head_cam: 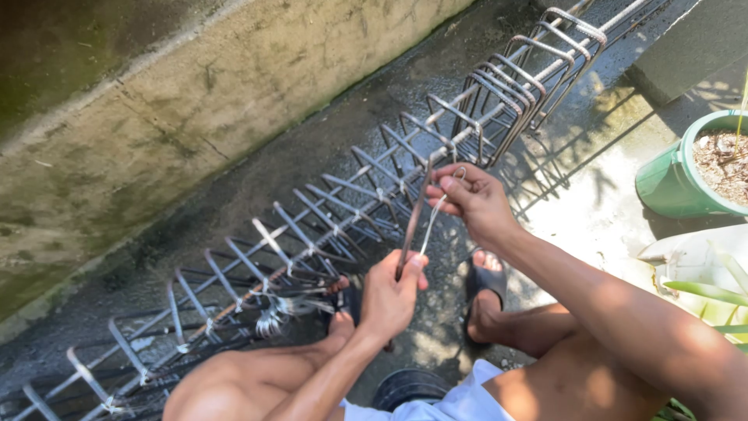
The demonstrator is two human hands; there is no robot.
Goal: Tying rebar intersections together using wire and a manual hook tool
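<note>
A thin, pale length of steel tie wire is held between the two hands in the head view, above the middle of a long cage of grey steel reinforcing bars and square stirrups; the cage lies on wet, dark concrete ground, running from the lower left corner to the upper right corner; a stained, mossy concrete wall rises along its far side. The right hand is raised over the cage, its thumb and forefinger pinched on the looped upper end of the wire, the other fingers curled in. The left hand is closed in a fist lower down, gripping a slim, dark metal hook tool; the tool slants upward from the fist to the right hand, and the wire runs just beside it; whether wire and tool are touching along their length cannot be told. A bundle of short, bright cut wires is seen on the cage, near the left knee. Both feet are planted on the ground beside the cage, in dark sandals. A green plastic pot filled with dry soil stands at the right edge, well apart from the hands; a round black object, partly hidden between the legs, sits at the bottom.
</note>
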